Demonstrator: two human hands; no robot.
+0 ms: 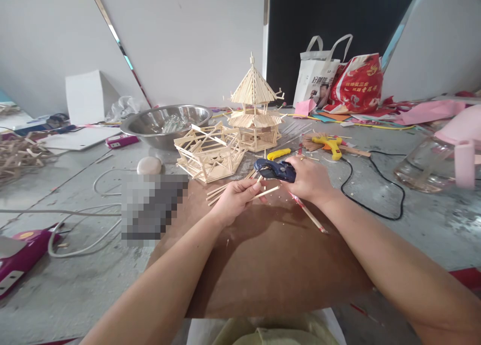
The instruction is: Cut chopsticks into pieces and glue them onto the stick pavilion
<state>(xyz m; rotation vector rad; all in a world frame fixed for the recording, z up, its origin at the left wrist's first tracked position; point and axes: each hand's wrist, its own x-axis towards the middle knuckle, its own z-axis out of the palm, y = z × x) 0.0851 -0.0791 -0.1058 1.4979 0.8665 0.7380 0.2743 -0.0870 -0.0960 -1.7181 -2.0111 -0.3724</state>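
Note:
My left hand is closed, pinching a thin wooden stick whose pale end points right. My right hand is wrapped round a dark blue hand cutter. The cutter's head is right by my left fingertips, at the stick; whether its jaws touch the wood I cannot tell. Several loose sticks lie beside my left hand. Below my right hand a red-and-white wrapped stick bundle rests on the brown board. A yellow handle shows just behind the cutter.
Beyond my hands stand a stick-built pagoda and an open stick frame. A steel basin is behind them. At right lie a yellow glue gun with a black cord and a clear jug. A power strip is left.

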